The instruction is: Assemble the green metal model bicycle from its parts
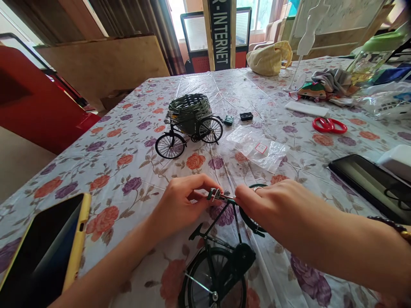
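A dark green model bicycle (221, 246) lies at the front of the table, its rear wheel towards me and its front wheel partly behind my right hand. My left hand (186, 199) pinches one end of its handlebar (216, 193) between thumb and fingers. On the other side, my right hand (272, 201) is closed at the handlebar and front fork; a ring and a bead bracelet show on that arm. Farther off, a black model bicycle (192, 132) stands upright against a woven basket (189, 109).
Behind lie two small dark blocks (246, 116) and a clear plastic bag (261, 149). Red-handled scissors (329, 125) and a black phone (369, 184) are to the right. A yellow-cased phone (48, 244) lies at left on the flowered tablecloth (128, 141). A cloth bag (265, 59) sits at the back.
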A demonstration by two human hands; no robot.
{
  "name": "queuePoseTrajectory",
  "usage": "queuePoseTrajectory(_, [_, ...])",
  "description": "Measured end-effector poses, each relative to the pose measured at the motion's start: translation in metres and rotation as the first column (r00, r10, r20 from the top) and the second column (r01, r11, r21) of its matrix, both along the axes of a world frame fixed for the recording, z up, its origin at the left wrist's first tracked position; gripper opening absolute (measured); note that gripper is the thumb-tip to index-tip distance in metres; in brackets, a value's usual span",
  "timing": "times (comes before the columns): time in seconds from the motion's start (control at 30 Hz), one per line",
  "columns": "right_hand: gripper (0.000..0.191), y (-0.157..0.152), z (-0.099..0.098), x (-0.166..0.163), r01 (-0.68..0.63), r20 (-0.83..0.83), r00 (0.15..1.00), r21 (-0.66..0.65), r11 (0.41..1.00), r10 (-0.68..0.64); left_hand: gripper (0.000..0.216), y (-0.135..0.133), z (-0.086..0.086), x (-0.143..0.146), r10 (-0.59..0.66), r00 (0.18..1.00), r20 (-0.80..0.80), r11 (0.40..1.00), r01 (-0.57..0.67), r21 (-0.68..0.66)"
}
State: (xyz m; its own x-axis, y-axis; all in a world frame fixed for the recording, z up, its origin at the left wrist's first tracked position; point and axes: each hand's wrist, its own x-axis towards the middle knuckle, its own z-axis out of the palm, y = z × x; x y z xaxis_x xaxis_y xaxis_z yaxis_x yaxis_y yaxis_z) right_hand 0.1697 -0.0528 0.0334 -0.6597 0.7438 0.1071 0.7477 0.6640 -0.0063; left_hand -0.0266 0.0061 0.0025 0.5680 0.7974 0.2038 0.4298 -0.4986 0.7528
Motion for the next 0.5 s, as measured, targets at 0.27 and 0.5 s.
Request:
queuePoseTrajectory(0.27, [0.031, -0.003, 0.007, -0.007, 0.041, 0.025, 0.999, -0.014, 0.999, -0.040, 0.009, 0.000, -0.001, 0.000, 0.004, 1.000, 0.024, 1.000, -0.003, -0.022])
queuePoseTrajectory(0.5, [0.018, -0.003, -0.006, -0.013, 0.108, -0.055, 0.993, 0.120, 0.987, -0.102, 0.011, -0.002, -0.002, 0.001, 0.015, 0.998, 0.062, 1.000, -0.017, 0.021])
